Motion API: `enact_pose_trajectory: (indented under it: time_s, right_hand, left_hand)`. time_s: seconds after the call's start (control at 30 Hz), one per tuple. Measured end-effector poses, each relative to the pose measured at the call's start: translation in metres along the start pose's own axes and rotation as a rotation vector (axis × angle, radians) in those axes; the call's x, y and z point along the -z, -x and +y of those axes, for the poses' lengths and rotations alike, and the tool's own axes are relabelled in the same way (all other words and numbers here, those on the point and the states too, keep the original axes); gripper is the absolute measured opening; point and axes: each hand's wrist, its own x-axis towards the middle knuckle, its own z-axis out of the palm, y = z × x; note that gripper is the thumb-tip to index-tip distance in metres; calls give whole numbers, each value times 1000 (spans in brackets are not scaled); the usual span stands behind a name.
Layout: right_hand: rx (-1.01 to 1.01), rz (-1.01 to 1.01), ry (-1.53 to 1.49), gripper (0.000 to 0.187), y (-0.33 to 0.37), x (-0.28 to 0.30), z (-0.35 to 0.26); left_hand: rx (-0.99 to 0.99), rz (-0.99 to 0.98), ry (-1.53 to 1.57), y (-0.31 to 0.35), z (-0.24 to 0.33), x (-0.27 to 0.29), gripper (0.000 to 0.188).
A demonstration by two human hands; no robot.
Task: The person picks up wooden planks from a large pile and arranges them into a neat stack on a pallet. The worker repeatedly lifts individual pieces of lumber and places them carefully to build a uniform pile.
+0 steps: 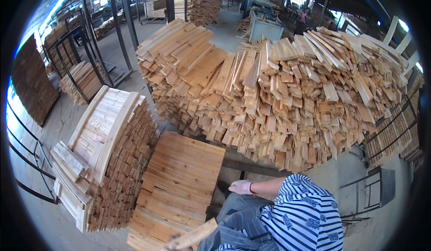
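Observation:
My right hand (242,187), in a pale pinkish glove, reaches out from a striped sleeve just above my bent leg. It appears to rest by the knee, with no object visible in it. At the lower edge, a short wooden board (197,234) slants up beside my leg. My left hand (178,247) is at the board's lower end, mostly cut off and blurred, and seems to grip it. Beyond that board lies a broad layer of planks (179,174) set side by side into a flat panel.
A tall stack of boards (121,161) stands left of the panel, with loose pieces on top. A large heap of short planks (287,98) curves across the far side and right. A metal frame (370,190) stands at right, a pale blue machine (266,24) at the back.

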Motion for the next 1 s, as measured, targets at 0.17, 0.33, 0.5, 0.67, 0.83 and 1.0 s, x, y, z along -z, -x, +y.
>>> enact_pose_trajectory:
  time_s: [0.17, 0.33, 0.5, 0.67, 0.83, 1.0]
  right_hand:
    - [99, 124, -296, 49, -23, 41, -38]
    - [436, 483, -506, 71, -90, 197, -152]
    - [509, 774, -52, 90, -167, 392, -214]
    - [14, 878, -551, 114, -296, 528, -247]
    - [-244, 801, -503, 113, -315, 562, -304]
    - [-308, 789, -344, 108, -323, 552, -319]
  left_hand:
    - [-19, -208, 171, 16, 0, -98, 45]
    - [-260, -106, 96, -7, 19, -140, 40]
    - [-202, 239, 89, -28, 12, -112, 50]
    - [-196, 567, -306, -20, 3, -43, 63]
    - [-229, 806, -1435, 48, -47, -110, 55]
    - [-202, 1082, -1716, 53, -76, -118, 46]
